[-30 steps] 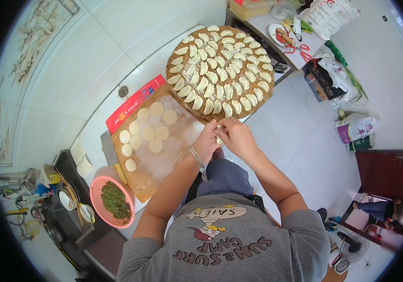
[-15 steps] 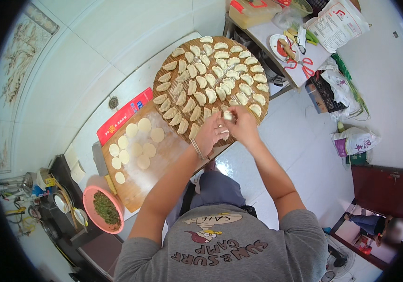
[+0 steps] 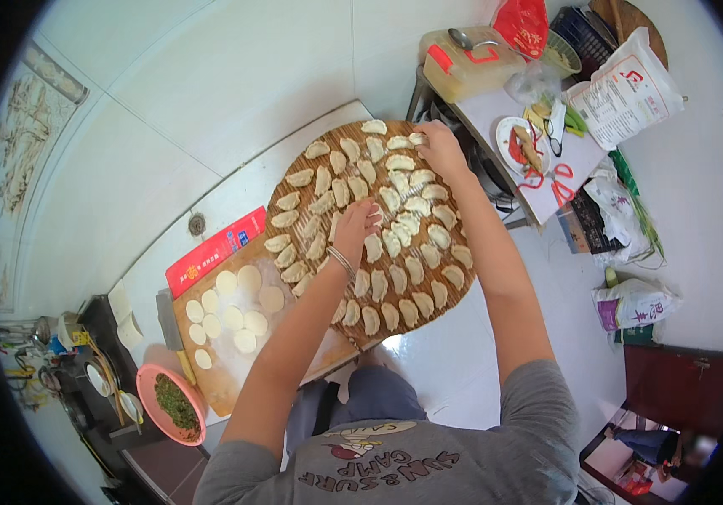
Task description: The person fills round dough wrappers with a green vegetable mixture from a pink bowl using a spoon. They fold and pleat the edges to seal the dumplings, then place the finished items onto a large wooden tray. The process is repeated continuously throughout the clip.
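Note:
A round wooden board [image 3: 273, 202] is covered with several rows of pale folded dumplings [image 3: 400, 162]. Over its middle reaches my left hand [image 3: 356, 229], a bracelet on the wrist, its fingertips closed around a dumpling [image 3: 376, 215] that they partly hide. At the far right rim, my right hand [image 3: 442, 151] is curled over the board's edge, right beside another dumpling [image 3: 418, 138]; its underside fingers are hidden. Round dough wrappers [image 3: 226, 282] lie to the left on a floured rectangular board [image 3: 228, 391].
A pink bowl of green filling [image 3: 178, 402] stands at lower left, near a cleaver [image 3: 169, 320]. A red paper strip [image 3: 216, 251] lies along the wall side. At right, a side table [image 3: 546, 198] bears a plate [image 3: 504, 135], red scissors [image 3: 562, 185] and a plastic box [image 3: 462, 71].
My hands, close together over the near edge before, have moved apart. The right reached to the far right rim; the left moved up over the middle. The whole view has shifted.

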Tool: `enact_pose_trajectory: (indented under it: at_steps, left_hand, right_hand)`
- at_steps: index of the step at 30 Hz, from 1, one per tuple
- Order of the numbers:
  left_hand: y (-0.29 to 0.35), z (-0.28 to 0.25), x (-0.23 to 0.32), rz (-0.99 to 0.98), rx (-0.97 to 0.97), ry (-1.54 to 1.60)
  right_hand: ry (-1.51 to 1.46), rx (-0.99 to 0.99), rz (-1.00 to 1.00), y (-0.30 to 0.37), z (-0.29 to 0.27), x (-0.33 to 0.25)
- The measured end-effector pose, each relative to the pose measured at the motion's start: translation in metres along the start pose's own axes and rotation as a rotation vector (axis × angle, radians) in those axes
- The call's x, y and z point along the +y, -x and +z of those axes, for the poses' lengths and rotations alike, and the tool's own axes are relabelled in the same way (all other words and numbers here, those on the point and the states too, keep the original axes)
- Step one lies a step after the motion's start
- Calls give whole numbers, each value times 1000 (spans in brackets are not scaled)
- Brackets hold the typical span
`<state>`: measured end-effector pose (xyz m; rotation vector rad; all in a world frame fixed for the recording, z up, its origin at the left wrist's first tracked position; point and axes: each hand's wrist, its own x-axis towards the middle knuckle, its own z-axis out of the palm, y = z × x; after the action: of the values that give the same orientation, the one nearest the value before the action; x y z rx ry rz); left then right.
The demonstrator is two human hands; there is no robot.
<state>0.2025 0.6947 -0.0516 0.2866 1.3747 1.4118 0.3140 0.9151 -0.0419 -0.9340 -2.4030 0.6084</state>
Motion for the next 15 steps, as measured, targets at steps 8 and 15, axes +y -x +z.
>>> enact_pose_trajectory:
  at_steps: [8,15]
  left_hand:
    - [-21,-3,0,38,-9,-9]
    - [-23,-6,-9,49,-54,-23]
  right_hand:
    - [158,-137,42,-55,47,42]
    - [71,-38,12,-39,49,44]
